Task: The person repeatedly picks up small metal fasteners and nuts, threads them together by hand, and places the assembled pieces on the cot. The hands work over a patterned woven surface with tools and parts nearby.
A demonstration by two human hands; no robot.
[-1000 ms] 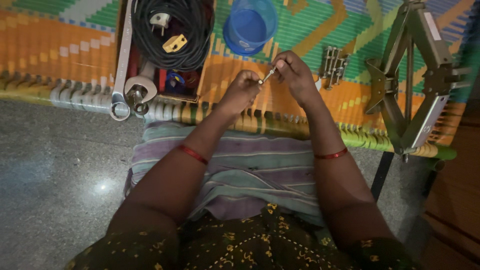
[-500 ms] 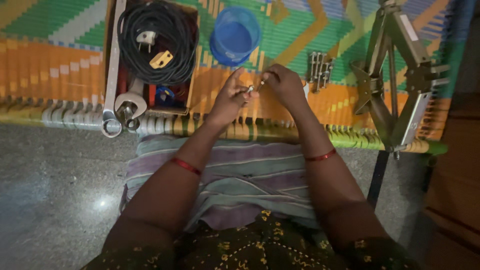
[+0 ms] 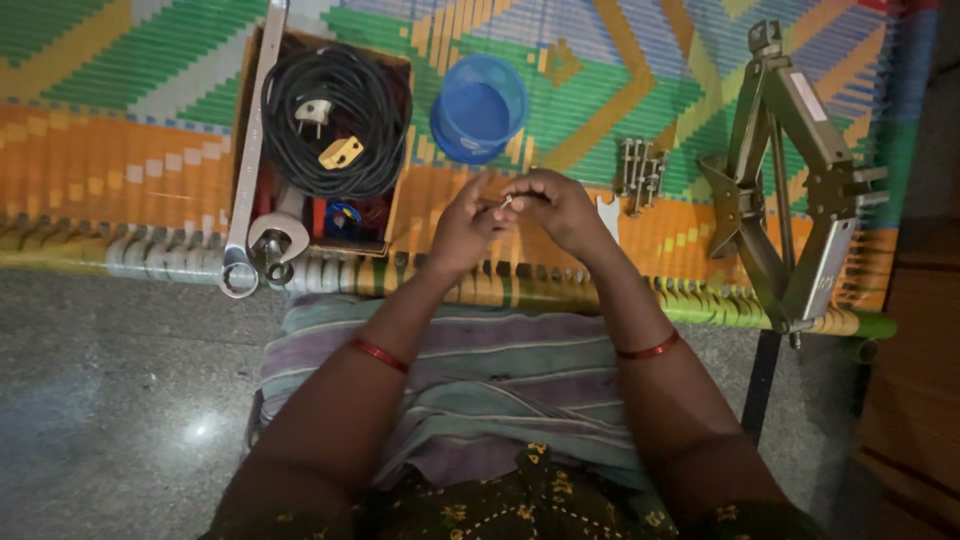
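Observation:
My left hand [image 3: 462, 228] and my right hand [image 3: 556, 207] meet above the colourful woven cot surface [image 3: 120, 160]. Both pinch a small metal bolt [image 3: 506, 203] between their fingertips. It is too small to tell whether a nut sits on it. A red bangle is on each wrist. Just beyond my hands stands a blue plastic bowl [image 3: 480, 107]. To the right of my right hand lies a bunch of bolts [image 3: 640, 172].
A cardboard box [image 3: 322, 130] holds a coiled black cable with plugs. Long spanners [image 3: 250, 160] lie beside it. A metal scissor jack [image 3: 790, 190] stands at the right. A striped cloth [image 3: 470, 380] covers my lap; grey floor is at the left.
My hands have drawn closer together around the small bolt. The view has shifted a little, so the box and bowl sit lower in the frame.

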